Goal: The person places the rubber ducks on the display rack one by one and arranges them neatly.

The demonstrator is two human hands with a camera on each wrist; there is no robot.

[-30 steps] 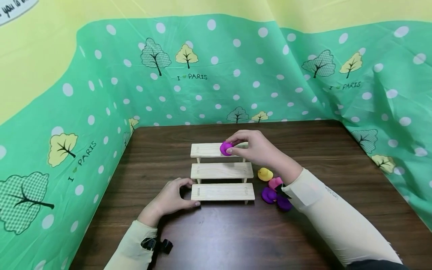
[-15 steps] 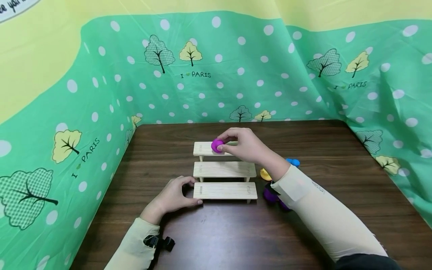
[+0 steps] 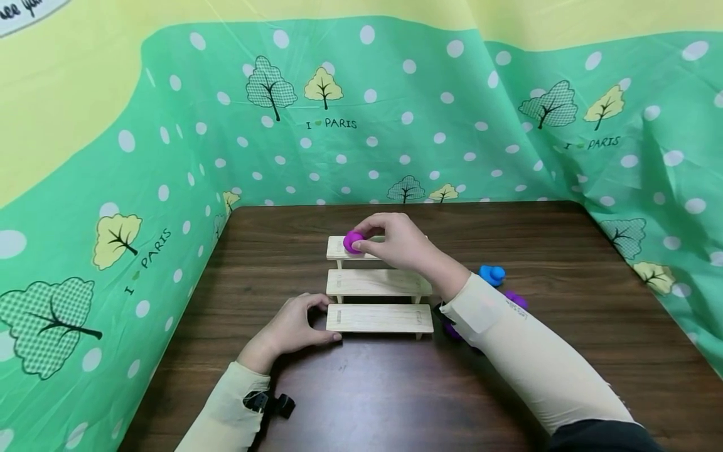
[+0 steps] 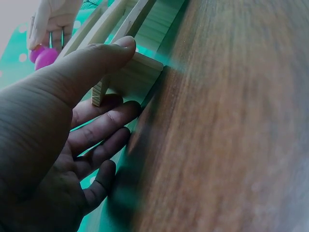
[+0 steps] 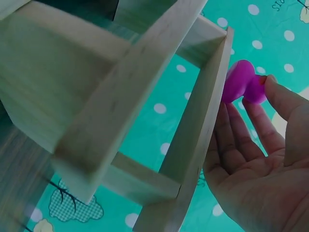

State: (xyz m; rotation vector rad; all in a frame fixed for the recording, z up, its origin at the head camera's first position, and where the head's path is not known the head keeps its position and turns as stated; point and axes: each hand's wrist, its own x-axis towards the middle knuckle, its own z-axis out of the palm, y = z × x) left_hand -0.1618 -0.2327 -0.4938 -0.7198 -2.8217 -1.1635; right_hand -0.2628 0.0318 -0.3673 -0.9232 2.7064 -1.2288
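A purple-pink rubber duck (image 3: 353, 242) is pinched between the thumb and fingers of my right hand (image 3: 398, 242), right at the left part of the top step. In the right wrist view the duck (image 5: 240, 81) sits against the top board's surface, with the thumb at its beak end. The three-step wooden stand (image 3: 380, 319) faces me in the middle of the table. My left hand (image 3: 288, 333) grips its lower left end, thumb at the front edge of the bottom step and forefinger behind. The remaining left fingers trail loosely beside the side panel in the left wrist view.
Right of the stand lie a blue duck (image 3: 492, 275) and a purple duck (image 3: 515, 300), with another purple toy (image 3: 450, 330) partly under the right sleeve. The dark wooden table (image 3: 271, 251) is backed by a green dotted cloth (image 3: 339, 157).
My right hand has carried the purple-pink duck leftward along the top step. Its forearm now hides the yellow duck and uncovers the blue one. The left hand keeps its grip on the stand.
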